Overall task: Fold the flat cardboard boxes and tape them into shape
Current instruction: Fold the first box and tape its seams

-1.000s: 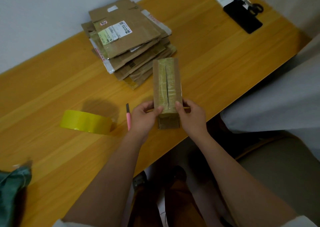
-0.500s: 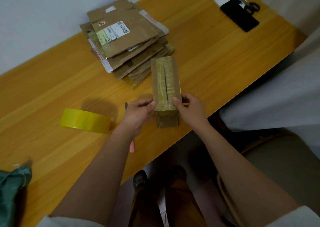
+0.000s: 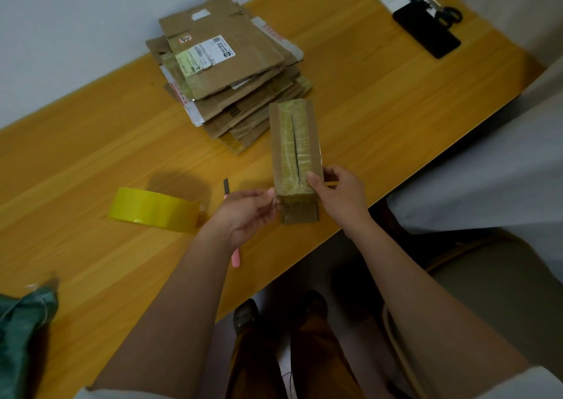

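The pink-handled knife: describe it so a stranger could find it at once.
On the wooden table, look between the yellow tape roll and the folded box. The pink-handled knife lies there, partly hidden under the left hand. It is the only slim pink thing, with a dark blade tip.

Nothing legible anywhere. White shipping label [image 3: 210, 52] on the top sheet of the flat cardboard stack [image 3: 231, 72]: printed lines and a round black mark, too small to read. Small red-and-white sticker [image 3: 185, 38] beside it, blurred. Red print along a white tape strip [image 3: 272, 32], unreadable too.
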A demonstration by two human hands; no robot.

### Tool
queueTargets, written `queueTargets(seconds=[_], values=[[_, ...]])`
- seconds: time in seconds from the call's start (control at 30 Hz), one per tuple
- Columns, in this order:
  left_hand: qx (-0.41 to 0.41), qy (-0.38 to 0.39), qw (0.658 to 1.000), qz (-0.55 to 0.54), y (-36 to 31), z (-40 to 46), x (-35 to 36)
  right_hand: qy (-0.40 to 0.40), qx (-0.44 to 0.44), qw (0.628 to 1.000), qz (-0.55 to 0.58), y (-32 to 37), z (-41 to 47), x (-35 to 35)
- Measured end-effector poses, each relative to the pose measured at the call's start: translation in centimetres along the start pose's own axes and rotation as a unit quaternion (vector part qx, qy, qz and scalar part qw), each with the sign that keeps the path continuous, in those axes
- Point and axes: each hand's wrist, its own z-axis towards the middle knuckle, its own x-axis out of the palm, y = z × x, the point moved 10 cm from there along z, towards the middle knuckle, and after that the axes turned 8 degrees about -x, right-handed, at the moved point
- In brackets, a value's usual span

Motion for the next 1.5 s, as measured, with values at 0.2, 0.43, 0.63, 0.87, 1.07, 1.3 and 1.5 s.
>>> queueTargets(seconds=[0.2, 0.43, 0.63, 0.87, 1.07, 1.3, 1.5], values=[[0.162, -0.084, 0.955, 0.232, -2.7, -1.4, -0.5, -0.004, -0.001, 1.0, 0.007, 0.0, 0.0, 0.0], [0.329, -0.138, 0.827, 0.436, -5.5, -3.0, 1.3, 0.001, -0.01, 1.0, -0.006, 0.2, 0.1, 0.0], [0.352, -0.165, 0.78, 0.491, -6.1, -3.2, 2.1, 0.014, -0.018, 1.0, -0.014, 0.4, 0.3, -0.1], [0.317, -0.242, 0.86, 0.317, -5.5, -3.8, -1.0, 0.018, -0.022, 1.0, -0.003, 0.5, 0.2, -0.1], [0.301, -0.224, 0.899, 0.227, -3.8, -3.7, -0.1, 0.02, -0.024, 0.999, 0.011, 0.5, 0.3, -0.1], [0.321, -0.15, 0.885, 0.302, -3.8, -4.6, 3.0, 0.058, -0.026, 0.998, 0.02, 0.3, 0.0, -0.1], [0.331, -0.139, 0.851, 0.383, -4.6, -4.8, 4.3, 0.072, -0.04, 0.994, 0.076, -0.8, -1.8, 0.2]])
